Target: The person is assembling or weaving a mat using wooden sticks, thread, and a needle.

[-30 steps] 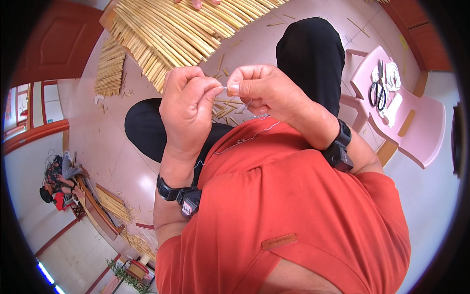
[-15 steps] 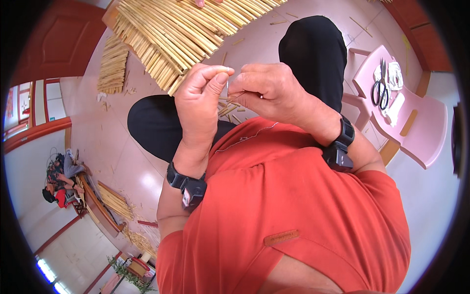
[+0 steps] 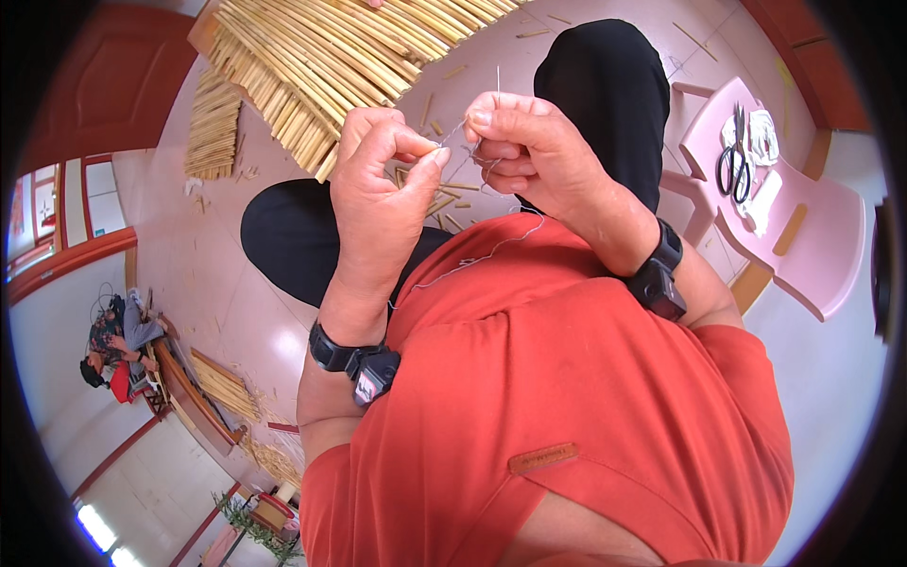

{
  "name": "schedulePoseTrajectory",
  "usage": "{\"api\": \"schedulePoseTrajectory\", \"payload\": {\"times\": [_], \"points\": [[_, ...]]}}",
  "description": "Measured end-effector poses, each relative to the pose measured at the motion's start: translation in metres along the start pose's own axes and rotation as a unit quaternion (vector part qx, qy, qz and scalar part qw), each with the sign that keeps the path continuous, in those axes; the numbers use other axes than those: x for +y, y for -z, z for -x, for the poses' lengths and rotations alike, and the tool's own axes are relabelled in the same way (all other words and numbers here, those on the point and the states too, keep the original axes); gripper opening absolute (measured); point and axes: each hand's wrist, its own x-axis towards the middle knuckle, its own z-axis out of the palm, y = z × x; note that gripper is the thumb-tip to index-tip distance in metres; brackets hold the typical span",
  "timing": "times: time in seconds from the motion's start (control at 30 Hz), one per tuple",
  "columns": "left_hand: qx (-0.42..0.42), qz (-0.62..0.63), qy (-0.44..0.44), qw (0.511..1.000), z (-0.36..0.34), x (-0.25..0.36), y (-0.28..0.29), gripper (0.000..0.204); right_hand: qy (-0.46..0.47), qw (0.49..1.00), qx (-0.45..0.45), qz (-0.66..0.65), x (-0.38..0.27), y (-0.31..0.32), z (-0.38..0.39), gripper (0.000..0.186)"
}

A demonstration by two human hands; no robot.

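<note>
In front of my lap, my right hand (image 3: 548, 151) pinches a thin needle (image 3: 498, 79) that points up past the thumb and forefinger. A grey thread (image 3: 456, 130) runs from there to my left hand (image 3: 378, 184), whose thumb and forefinger are pressed together on it. More of the thread loops below the right hand and trails across the red clothing on my lap. Just beyond the left hand lie many straw-coloured stalks (image 3: 326, 66), side by side in a layered mat. Part of another person's fingers (image 3: 376, 3) shows at its far edge.
A pink chair (image 3: 822, 236) at the right carries black scissors (image 3: 733, 165) and white cloth (image 3: 761, 137). Cut stalk pieces (image 3: 444, 198) litter the floor between my knees. Another stalk mat (image 3: 213, 132) lies far left. A person (image 3: 118, 345) sits at the left beside more stalks.
My hands have moved apart, with the thread now stretched between them. The right hand has turned, and the needle now stands upright. My view has shifted slightly.
</note>
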Motion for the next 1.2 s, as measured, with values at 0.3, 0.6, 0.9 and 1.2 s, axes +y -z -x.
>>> {"api": "schedulePoseTrajectory", "payload": {"times": [0.3,0.6,0.9,1.2], "points": [[-0.025,0.189,0.074,0.979,0.003,0.001,0.003,0.02,-0.018,1.0,-0.004,0.013,0.003,0.006,-0.001,0.016],[0.008,0.311,0.023,0.95,0.005,-0.009,0.003,0.018,-0.042,0.998,-0.024,0.04,0.003,-0.001,0.0,0.016],[0.069,0.132,0.035,0.988,0.011,-0.006,0.03,0.025,-0.039,0.982,-0.182,0.022,0.0,0.008,-0.002,0.015],[0.305,-0.386,0.061,0.868,0.059,-0.021,0.254,0.02,0.374,0.893,0.192,0.157,-0.084,0.104,0.038,0.021]]}}
